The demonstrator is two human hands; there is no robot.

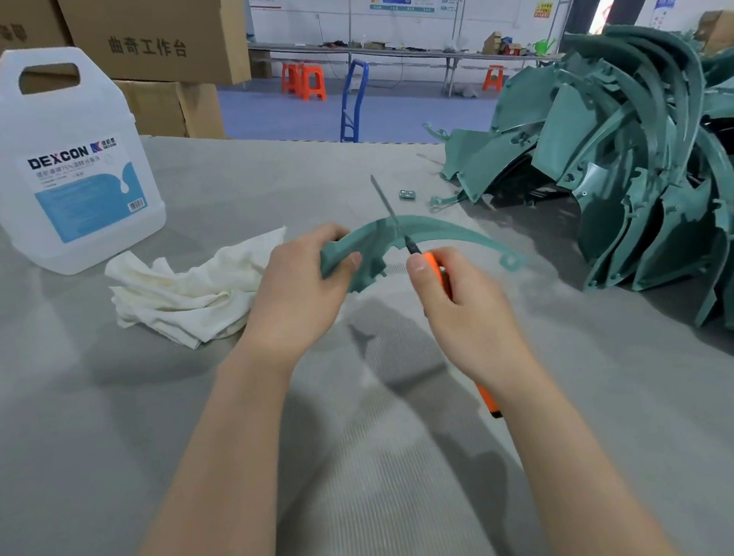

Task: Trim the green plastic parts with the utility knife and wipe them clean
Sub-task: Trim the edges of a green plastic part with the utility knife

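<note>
Writing on jug: the translucent white plastic jug [77, 171] at the far left of the worktop has a label reading "DEXCON", with "75%" in the smaller print below it.
Writing on boxes: the brown cardboard box [146, 48] behind the jug is printed "曲奇工作台".
Task piece: the curved, teal-green plastic strip [437, 230] is held just above the grey fabric-covered worktop [147, 433], between the two hands.
Axis: its length runs left to right and arches away from the person. The broad end points left, and the thin end with a small looped tab points right.
Left hand: the left hand [299, 293] grips the broad end, thumb on top.
Right hand: the right hand [457, 300] is wrapped round the orange-handled utility knife [435, 266].
Knife: the extended blade points away and slightly left, crossing the strip near the middle of its arch. The handle's tail shows below the wrist.
Cloth: a crumpled white rag [187, 290] lies just left of the left hand.
Stock: a heap of green plastic mouldings [636, 162] is piled at the right.
</note>
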